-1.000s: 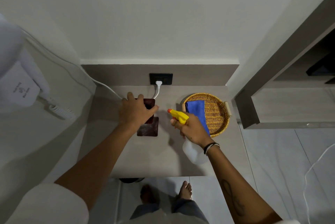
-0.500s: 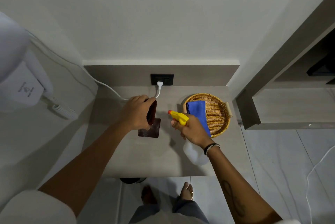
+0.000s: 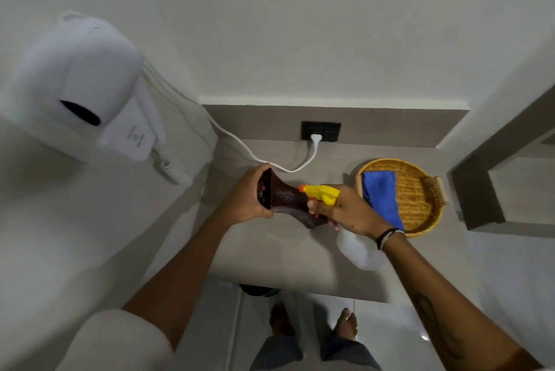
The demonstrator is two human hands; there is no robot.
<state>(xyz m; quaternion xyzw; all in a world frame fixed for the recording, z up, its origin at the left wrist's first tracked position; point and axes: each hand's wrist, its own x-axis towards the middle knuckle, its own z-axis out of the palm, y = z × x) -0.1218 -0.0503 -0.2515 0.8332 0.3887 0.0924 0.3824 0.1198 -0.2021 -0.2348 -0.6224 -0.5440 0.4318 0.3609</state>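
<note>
1. Both forearms reach over the counter, left of the wicker basket.
2. The left hand has its grip wrapped round the mouth of the dark flared vase, which is tipped sideways.
3. The right hand has its grip curled round the spray bottle, nozzle pointing at the vase.
4. The vase hides some of the right hand's fingertips, and the contents of the vase are blurred.

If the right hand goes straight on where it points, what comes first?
Most likely the dark vase that the left hand holds; the spray bottle in the right hand aims at it, depth unclear.
</note>
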